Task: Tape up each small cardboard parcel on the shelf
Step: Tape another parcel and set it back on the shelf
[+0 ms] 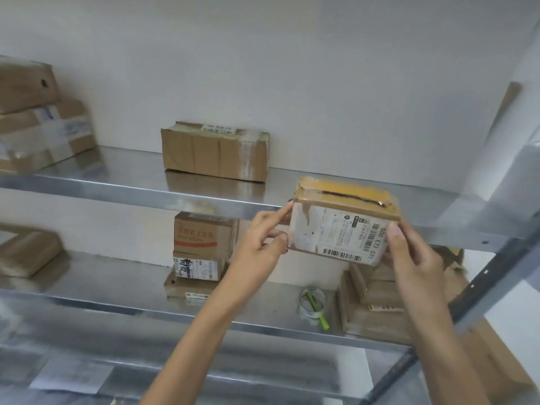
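A small cardboard parcel with a white shipping label and yellow tape along its top is held in the air in front of the upper metal shelf. My left hand pinches its left edge with thumb and fingers. My right hand grips its right side, thumb on the label face. A roll of clear tape with a green cutter in it lies on the lower shelf, below the parcel.
A taped box stands at the back of the upper shelf, with stacked boxes at far left. On the lower shelf are a stack of parcels, a flat box at left and a pile at right. A shelf upright slants at right.
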Demonstrator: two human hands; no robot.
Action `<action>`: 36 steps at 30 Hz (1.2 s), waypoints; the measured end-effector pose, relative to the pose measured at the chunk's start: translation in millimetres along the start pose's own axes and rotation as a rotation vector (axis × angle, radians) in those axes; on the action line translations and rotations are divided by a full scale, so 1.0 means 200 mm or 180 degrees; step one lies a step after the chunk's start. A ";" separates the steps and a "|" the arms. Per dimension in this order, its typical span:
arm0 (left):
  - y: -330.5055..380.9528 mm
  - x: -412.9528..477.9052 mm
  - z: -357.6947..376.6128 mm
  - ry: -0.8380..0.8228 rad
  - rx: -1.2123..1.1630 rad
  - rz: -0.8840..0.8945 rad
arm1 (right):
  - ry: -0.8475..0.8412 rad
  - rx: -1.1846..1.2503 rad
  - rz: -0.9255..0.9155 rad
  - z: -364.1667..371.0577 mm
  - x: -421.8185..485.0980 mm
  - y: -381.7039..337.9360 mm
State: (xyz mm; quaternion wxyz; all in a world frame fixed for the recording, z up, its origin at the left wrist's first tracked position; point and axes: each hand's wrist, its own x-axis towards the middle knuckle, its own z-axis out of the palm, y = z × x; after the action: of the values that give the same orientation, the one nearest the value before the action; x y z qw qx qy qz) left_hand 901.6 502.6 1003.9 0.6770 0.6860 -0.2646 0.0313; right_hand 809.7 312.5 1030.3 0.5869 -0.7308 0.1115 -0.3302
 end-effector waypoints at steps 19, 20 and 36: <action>0.01 0.48 0.00 0.0158 0.1806 0.0196 | -0.0056 -0.0846 -0.0430 0.42 0.67 0.08; 0.01 0.48 0.01 0.0144 0.1758 0.0192 | -0.0023 -0.0908 -0.0451 0.44 0.68 0.08; 0.00 0.30 0.00 0.0302 0.1509 0.0485 | 0.0175 -0.1101 -0.0428 0.45 0.61 0.06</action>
State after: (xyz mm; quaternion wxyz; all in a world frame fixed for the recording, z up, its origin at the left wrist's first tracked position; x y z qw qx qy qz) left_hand 953.0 484.1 1027.4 0.5045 0.8015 -0.2688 0.1756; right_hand 959.8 311.3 1053.8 0.4258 -0.8173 0.1336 -0.3645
